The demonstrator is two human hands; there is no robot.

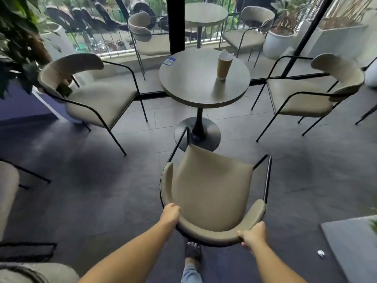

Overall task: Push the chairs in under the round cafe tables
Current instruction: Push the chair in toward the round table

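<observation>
We grip near chair (212, 193) backrest: left hand (170, 214), right hand (253, 234) both clamped on curved rim. Chair stands short of round cafe surface (204, 82), facing pedestal. Step: first push. Next: straight shove forward, armrests must clear underside.

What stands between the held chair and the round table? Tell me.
Head view: nothing stands between; bare floor tiles separate the held chair from the round table, and its front edge overlaps the table's base.

Dark grey tile floor (81, 180) w/ soft daylight coming thru a big glass wall (114, 37) split by a black post (175, 23). Outside there's a balcony railing (106, 45), scooters parked below, white planter (278, 41) w/ a plant. Leafy plant (18, 43) far left by a bluish wall (22, 107).
</observation>
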